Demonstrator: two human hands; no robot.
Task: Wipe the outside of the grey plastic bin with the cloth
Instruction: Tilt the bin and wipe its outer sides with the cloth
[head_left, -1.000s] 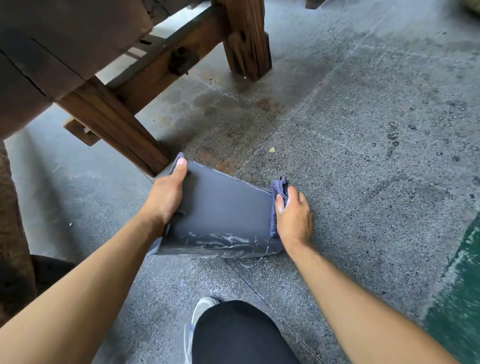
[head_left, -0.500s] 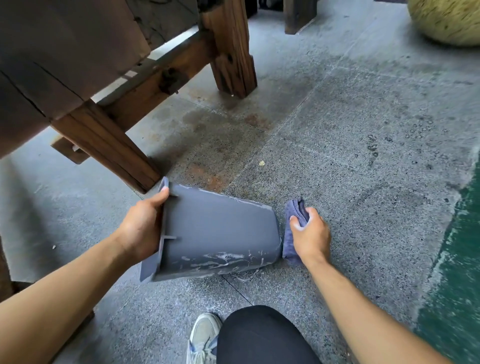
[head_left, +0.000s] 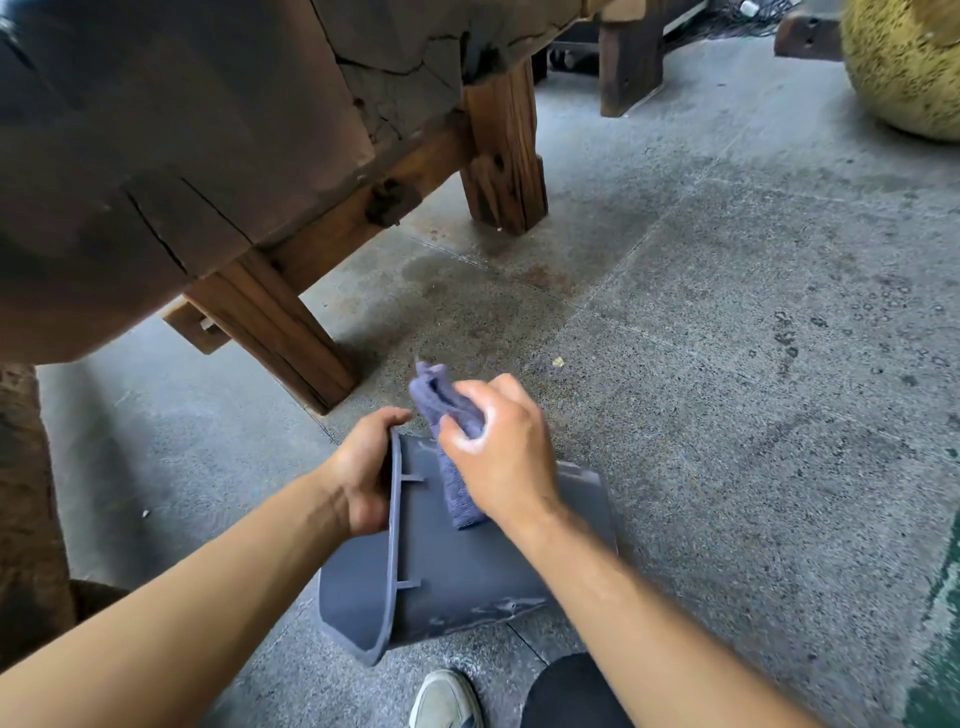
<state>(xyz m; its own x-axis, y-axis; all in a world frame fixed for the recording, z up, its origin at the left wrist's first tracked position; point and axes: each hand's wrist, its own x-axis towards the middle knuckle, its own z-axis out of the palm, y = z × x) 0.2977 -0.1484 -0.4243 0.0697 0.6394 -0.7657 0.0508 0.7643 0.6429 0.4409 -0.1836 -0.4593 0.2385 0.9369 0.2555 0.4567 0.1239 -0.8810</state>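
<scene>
Low in the frame, my left hand (head_left: 363, 470) grips the bin (head_left: 467, 577) rim, steadying it tipped; my right hand (head_left: 501, 452) clutches the cloth (head_left: 457, 488) on its side.

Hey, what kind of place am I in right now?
Probably a covered patio or workshop floor: a speckled concrete floor, a heavy rough-timber table on thick wooden legs, and a large rough yellowish pot behind it.

Speckled concrete floor (head_left: 727, 364) bearing wooden bench legs (head_left: 504, 156), a yellow boulder (head_left: 904, 67), one shoe (head_left: 447, 699).
</scene>
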